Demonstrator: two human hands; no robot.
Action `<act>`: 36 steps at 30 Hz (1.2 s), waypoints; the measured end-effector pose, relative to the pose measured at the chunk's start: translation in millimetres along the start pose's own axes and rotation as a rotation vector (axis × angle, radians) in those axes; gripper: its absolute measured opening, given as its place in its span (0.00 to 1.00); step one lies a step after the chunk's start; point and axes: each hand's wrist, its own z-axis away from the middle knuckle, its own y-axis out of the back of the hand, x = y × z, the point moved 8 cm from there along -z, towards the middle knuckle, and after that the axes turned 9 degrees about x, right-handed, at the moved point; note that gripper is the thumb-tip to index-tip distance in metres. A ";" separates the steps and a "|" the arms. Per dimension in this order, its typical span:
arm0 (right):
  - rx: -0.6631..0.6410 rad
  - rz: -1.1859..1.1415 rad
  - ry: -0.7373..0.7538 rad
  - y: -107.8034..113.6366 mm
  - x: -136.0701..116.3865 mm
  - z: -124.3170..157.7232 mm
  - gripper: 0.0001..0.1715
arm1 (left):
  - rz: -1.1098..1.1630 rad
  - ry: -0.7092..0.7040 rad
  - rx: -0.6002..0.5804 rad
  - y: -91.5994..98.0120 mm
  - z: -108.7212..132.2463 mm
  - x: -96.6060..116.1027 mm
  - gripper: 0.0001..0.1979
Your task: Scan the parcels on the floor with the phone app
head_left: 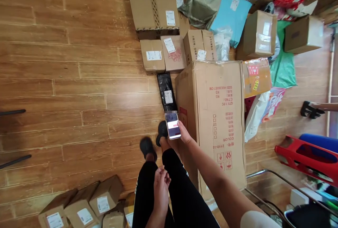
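Observation:
My right hand [185, 133] grips a smartphone [173, 125] with its screen lit, over the floor by my feet. A white and pink pop-up shows on the screen, its text too small to read. Just beyond the phone lies a black plastic parcel [166, 92] with a white label. My left hand [162, 182] is held above my black trousers, its fingers curled in and nothing visible in them. Beside my right arm stands a large cardboard carton [219, 104] with red printing.
Two small cardboard boxes [153, 57] and a larger box [155, 2] are beyond the black parcel. A blue parcel [231, 14] and several other packages crowd the upper right. Labelled boxes [84, 207] sit at lower left. A red plastic object [298, 161] is at right.

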 end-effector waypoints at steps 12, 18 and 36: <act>0.147 -0.036 -0.060 -3.6 26.4 -100.6 0.27 | -0.154 0.222 0.138 -32.0 -66.9 -40.7 0.31; 0.213 -0.057 -0.043 -11.1 41.6 -126.8 0.24 | -0.264 0.209 0.154 -39.5 -84.2 -34.2 0.30; 0.328 -0.084 -0.087 11.9 86.2 -208.6 0.23 | -0.349 0.225 0.179 -15.1 -120.6 -39.8 0.28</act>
